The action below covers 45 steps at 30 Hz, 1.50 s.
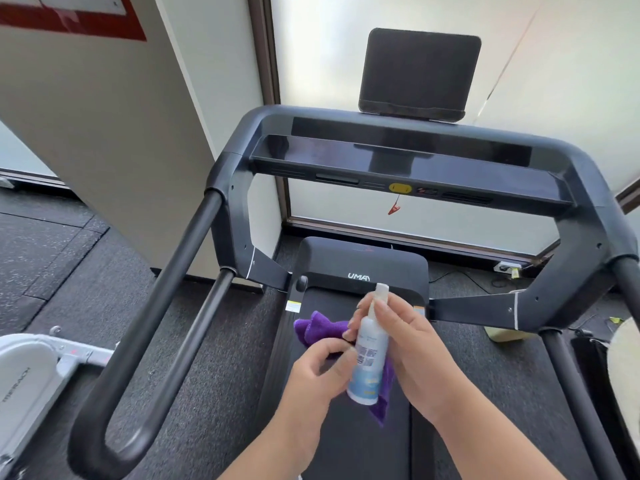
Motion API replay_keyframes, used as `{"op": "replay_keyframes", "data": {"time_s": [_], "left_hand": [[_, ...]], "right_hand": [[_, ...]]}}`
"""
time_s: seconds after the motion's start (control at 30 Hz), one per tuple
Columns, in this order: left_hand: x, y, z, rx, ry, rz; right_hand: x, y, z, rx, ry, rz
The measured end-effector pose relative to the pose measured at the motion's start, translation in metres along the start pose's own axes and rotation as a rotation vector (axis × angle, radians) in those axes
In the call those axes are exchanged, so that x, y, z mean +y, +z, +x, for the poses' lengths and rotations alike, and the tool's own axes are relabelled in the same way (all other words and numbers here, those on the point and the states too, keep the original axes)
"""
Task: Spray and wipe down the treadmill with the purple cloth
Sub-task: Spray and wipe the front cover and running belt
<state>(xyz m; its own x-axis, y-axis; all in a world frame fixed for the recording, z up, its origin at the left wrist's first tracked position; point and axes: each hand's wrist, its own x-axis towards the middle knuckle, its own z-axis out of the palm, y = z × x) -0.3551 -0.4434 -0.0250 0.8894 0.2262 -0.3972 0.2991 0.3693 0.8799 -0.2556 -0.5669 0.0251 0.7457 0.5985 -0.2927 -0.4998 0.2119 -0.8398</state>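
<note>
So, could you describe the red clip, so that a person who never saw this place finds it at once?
Start at the treadmill's black console bar, below the dark tablet holder. On its front edge sits a yellow safety key; the red clip hangs under it on a thin cord. It is the only red thing dangling there.

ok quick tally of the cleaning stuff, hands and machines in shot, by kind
spray bottle: 1, held in the right hand
purple cloth: 1, behind the bottle
hands: 2, left hand and right hand
exercise machines: 2, the treadmill and a white machine at far left
total: 6
</note>
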Motion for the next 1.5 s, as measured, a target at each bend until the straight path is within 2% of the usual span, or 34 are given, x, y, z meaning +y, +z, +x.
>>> {"op": "replay_keyframes", "data": {"time_s": [0.1, 0.23, 0.4, 0.53, 0.67, 0.8, 1.07, 1.2, 1.3, 1.4, 1.5], "left_hand": [[-0.002, -0.007, 0.003, 0.061, 0.028, -0.062], [0.009, -0.002, 0.011, 0.126, -0.051, -0.252], [0.008, -0.005, 0.026, 0.22, -0.134, -0.287], [0.008, -0.009, 0.032, 0.235, -0.162, -0.355], [0.01, -0.015, 0.035, 0.21, -0.206, -0.429], [0.016, -0.02, 0.038, 0.211, -0.21, -0.438], [0.023, -0.038, 0.043, 0.252, -0.278, -0.332], [0.023, -0.046, 0.04, 0.058, -0.428, -0.441], [0.015, -0.046, 0.037, 0.014, -0.449, -0.463], [0.013, -0.041, 0.035, 0.063, -0.397, -0.415], [0.009, -0.039, 0.036, 0.058, -0.397, -0.419]], "right_hand": [[-0.003, -0.009, 0.003, -0.024, -0.004, 0.024], [-0.001, -0.014, 0.005, -0.034, 0.002, 0.034], [0.001, -0.013, 0.005, -0.059, 0.062, 0.074], [0.002, -0.014, 0.005, -0.048, 0.099, 0.091], [0.004, -0.011, 0.003, -0.041, 0.113, 0.09], [0.008, -0.006, 0.004, 0.038, 0.102, -0.012], [0.015, 0.012, 0.002, 0.11, 0.082, -0.127], [0.018, 0.02, -0.009, 0.012, 0.109, -0.243], [0.023, 0.027, -0.016, 0.018, 0.132, -0.343], [0.023, 0.032, -0.024, 0.051, 0.125, -0.328], [0.018, 0.036, -0.03, -0.002, 0.089, -0.153]]}}
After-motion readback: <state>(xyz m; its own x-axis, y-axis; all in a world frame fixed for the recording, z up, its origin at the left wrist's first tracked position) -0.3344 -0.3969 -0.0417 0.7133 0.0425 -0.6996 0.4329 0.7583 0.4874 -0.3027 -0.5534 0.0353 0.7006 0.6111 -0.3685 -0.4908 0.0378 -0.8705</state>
